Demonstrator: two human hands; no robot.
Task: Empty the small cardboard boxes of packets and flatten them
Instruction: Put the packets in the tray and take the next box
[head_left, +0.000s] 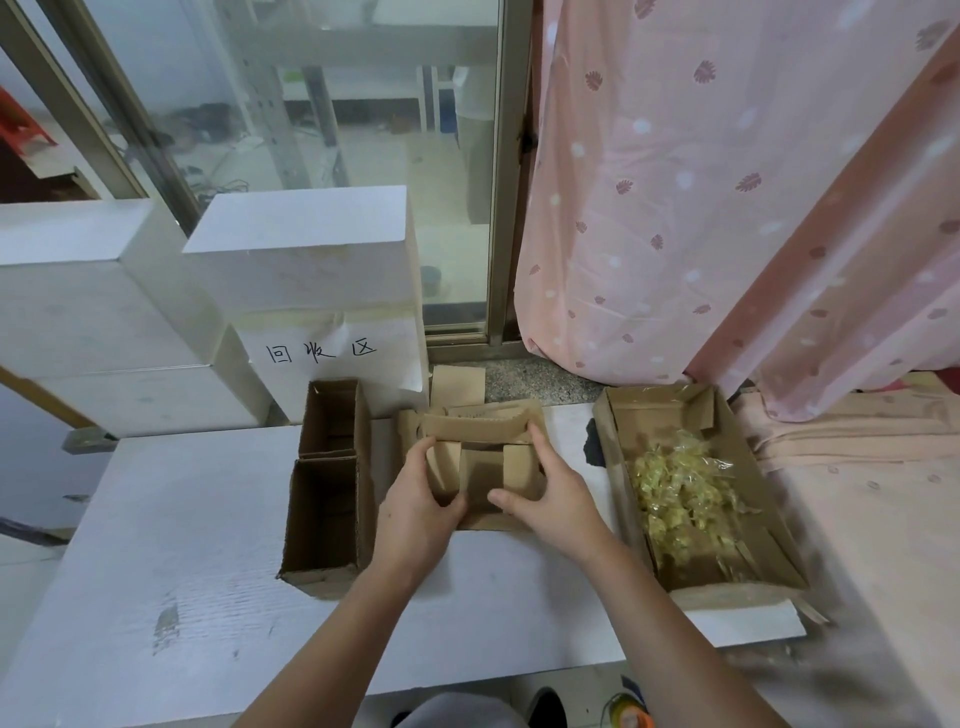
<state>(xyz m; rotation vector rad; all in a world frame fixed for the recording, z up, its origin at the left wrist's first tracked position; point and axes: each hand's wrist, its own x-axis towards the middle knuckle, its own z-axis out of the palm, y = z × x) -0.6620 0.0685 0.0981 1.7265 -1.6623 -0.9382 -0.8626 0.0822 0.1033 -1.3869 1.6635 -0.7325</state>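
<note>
White table (182, 519) | left hand (415, 506), right hand (558, 499) gripping small box (480, 467) sides

Brown cardboard box (480, 467) between both hands, yellowish clear packets (680, 493) right of them, pink leaf-and-dot curtain (701, 208) beyond, white board (182, 545) underneath.

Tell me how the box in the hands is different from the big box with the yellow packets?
The small box between the left hand and right hand looks empty; the big box holds yellow packets. The small box is gripped and folding inward; the big box lies untouched to the right, keeping its shape. The small box is smaller and squarer; the big box is long and shallow. Both are brown cardboard, open on top.
</note>
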